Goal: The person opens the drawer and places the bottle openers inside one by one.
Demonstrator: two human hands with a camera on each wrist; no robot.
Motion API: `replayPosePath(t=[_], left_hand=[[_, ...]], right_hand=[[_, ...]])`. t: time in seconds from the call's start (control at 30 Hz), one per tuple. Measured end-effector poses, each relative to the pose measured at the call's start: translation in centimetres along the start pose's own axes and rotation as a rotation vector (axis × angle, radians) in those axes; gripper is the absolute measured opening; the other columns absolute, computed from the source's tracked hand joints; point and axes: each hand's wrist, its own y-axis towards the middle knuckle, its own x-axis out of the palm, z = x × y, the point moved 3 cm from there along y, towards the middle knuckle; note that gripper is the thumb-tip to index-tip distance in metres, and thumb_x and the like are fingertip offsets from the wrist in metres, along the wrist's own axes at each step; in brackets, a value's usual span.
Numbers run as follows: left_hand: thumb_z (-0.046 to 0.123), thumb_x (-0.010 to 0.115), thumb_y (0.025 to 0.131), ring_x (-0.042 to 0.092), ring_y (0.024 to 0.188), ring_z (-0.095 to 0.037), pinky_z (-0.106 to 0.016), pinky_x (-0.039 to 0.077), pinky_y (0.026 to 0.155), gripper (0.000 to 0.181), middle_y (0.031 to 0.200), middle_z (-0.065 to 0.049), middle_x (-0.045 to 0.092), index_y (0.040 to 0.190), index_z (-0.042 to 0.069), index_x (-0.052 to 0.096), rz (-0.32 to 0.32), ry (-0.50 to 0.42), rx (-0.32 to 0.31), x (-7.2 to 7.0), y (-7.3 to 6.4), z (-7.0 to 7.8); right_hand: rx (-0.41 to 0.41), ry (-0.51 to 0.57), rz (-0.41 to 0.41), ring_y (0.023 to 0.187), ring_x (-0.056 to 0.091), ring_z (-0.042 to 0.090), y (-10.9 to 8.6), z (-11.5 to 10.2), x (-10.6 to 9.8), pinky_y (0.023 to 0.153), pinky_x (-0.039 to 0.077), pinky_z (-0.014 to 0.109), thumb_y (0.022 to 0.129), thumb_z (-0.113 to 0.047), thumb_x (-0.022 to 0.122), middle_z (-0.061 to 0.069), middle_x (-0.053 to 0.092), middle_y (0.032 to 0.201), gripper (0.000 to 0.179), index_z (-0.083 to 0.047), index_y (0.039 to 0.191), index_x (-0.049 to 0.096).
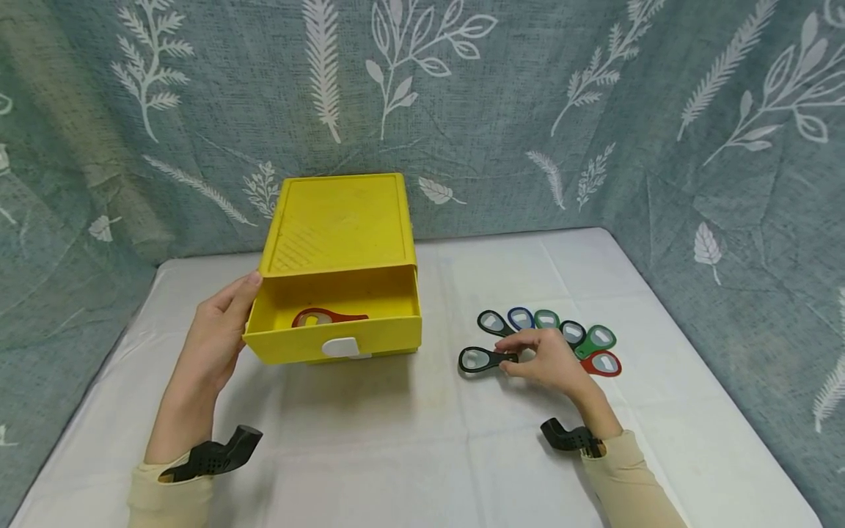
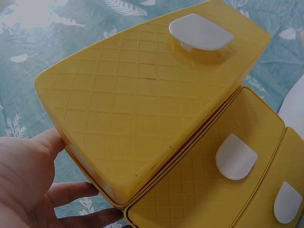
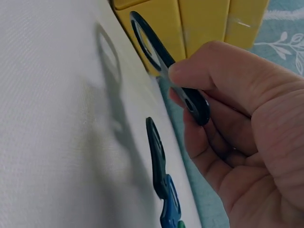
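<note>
Eight magnifiers are in view, and the right hand (image 1: 544, 358) pinches one of them, a black magnifier (image 1: 496, 358), by its handle between thumb and fingers, just above the white-covered worktop (image 1: 370, 455). Six more lie on the worktop in a curved, close-set group beside and beyond that hand: a dark one (image 1: 491, 323), a blue one (image 1: 521, 317), a green one (image 1: 546, 318), another dark one (image 1: 572, 333), a second green one (image 1: 599, 337) and a red one (image 1: 604, 363). The eighth, a red-rimmed magnifier (image 1: 339, 317), lies inside the pulled-out top drawer (image 1: 284, 346) of a single yellow cabinet (image 1: 343, 227). The left wrist view shows three drawers, each with one white pull (image 2: 202, 32); the two lower drawers (image 2: 190, 185) are pushed in. The left hand (image 1: 214, 334) is opened out at the cabinet's left side, its thumb touching near the top drawer and its fingers extended.
</note>
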Motion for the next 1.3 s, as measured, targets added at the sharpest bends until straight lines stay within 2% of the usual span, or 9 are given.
replayPosePath(t=[0.17, 0.27, 0.5, 0.63, 0.73, 0.83, 1.0, 1.17, 1.3], left_hand=[[0.054, 0.049, 0.098, 0.052, 0.108, -0.016, -0.014, 0.052, 0.077, 0.074, 0.141, -0.016, 0.041, 0.151, 0.003, 0.036, 0.005, 0.001, -0.004, -0.3, -0.3, -0.1], [0.054, 0.048, 0.099, 0.05, 0.111, -0.018, -0.013, 0.051, 0.078, 0.075, 0.143, -0.017, 0.04, 0.152, 0.004, 0.036, 0.008, 0.027, 0.0, -0.3, -0.3, 0.0], [0.055, 0.049, 0.098, 0.05, 0.111, -0.018, -0.014, 0.052, 0.078, 0.075, 0.145, -0.018, 0.038, 0.152, 0.004, 0.036, 0.017, 0.011, -0.007, -0.4, -0.3, -0.1], [0.055, 0.049, 0.098, 0.051, 0.109, -0.016, -0.014, 0.052, 0.078, 0.075, 0.144, -0.018, 0.039, 0.152, 0.004, 0.036, 0.018, 0.001, -0.008, -0.5, -0.3, -0.1], [0.055, 0.049, 0.098, 0.051, 0.11, -0.016, -0.014, 0.052, 0.078, 0.075, 0.144, -0.017, 0.039, 0.152, 0.004, 0.036, 0.016, -0.001, -0.01, -0.5, -0.2, -0.2], [0.055, 0.049, 0.098, 0.049, 0.112, -0.018, -0.014, 0.051, 0.079, 0.075, 0.145, -0.018, 0.039, 0.152, 0.005, 0.036, 0.009, 0.002, -0.012, -0.4, -0.1, -0.2], [0.054, 0.05, 0.098, 0.049, 0.113, -0.021, -0.014, 0.051, 0.079, 0.074, 0.145, -0.018, 0.04, 0.151, 0.005, 0.037, 0.002, -0.011, -0.003, -0.1, 0.1, -0.1], [0.056, 0.05, 0.097, 0.045, 0.119, -0.023, -0.013, 0.05, 0.08, 0.074, 0.148, -0.018, 0.038, 0.152, 0.007, 0.037, 0.006, -0.015, -0.027, -0.1, 0.1, 0.0], [0.056, 0.05, 0.097, 0.044, 0.122, -0.023, -0.012, 0.049, 0.08, 0.074, 0.148, -0.017, 0.038, 0.152, 0.008, 0.038, -0.002, -0.024, -0.036, -0.1, 0.1, 0.0]], right_hand=[[-0.046, -0.001, 0.029, 0.079, 0.063, 0.026, 0.1, -2.6, -0.2, 0.075, 0.053, 0.046, 0.073, 0.01, 0.08, 0.007, 0.073, 0.088, 0.024, 0.002, 0.095, 0.076], [-0.066, 0.022, 0.045, 0.079, 0.063, 0.025, 0.1, -3.8, -0.6, 0.071, 0.053, 0.043, 0.074, 0.01, 0.079, 0.009, 0.072, 0.087, 0.024, 0.003, 0.096, 0.075], [-0.064, 0.165, 0.061, 0.088, 0.066, 0.024, 0.6, -5.0, -2.0, 0.085, 0.055, 0.035, 0.079, 0.008, 0.078, 0.014, 0.072, 0.097, 0.025, 0.007, 0.104, 0.072], [-0.085, 0.213, 0.072, 0.089, 0.065, 0.026, 1.6, -6.3, -2.9, 0.086, 0.054, 0.031, 0.079, 0.01, 0.077, 0.018, 0.07, 0.097, 0.026, 0.009, 0.105, 0.071], [-0.152, 0.212, 0.099, 0.089, 0.063, 0.025, 2.3, -7.7, -3.6, 0.086, 0.053, 0.03, 0.079, 0.012, 0.076, 0.018, 0.07, 0.096, 0.026, 0.009, 0.104, 0.072], [-0.269, 0.222, 0.138, 0.089, 0.062, 0.025, 3.2, -8.9, -4.0, 0.085, 0.054, 0.032, 0.076, 0.017, 0.075, 0.016, 0.07, 0.096, 0.029, 0.007, 0.103, 0.073], [-0.429, 0.297, 0.188, 0.089, 0.061, 0.029, 4.6, -11.9, -4.2, 0.083, 0.055, 0.037, 0.074, 0.019, 0.075, 0.015, 0.07, 0.098, 0.033, 0.004, 0.103, 0.074], [-0.511, 0.366, 0.187, 0.087, 0.06, 0.031, 6.5, -15.0, -3.3, 0.081, 0.055, 0.038, 0.073, 0.02, 0.075, 0.017, 0.07, 0.098, 0.033, 0.007, 0.103, 0.074], [-0.536, 0.372, 0.168, 0.087, 0.06, 0.03, 8.0, -16.3, -2.2, 0.08, 0.055, 0.041, 0.075, 0.017, 0.076, 0.014, 0.07, 0.099, 0.032, 0.006, 0.104, 0.074]])
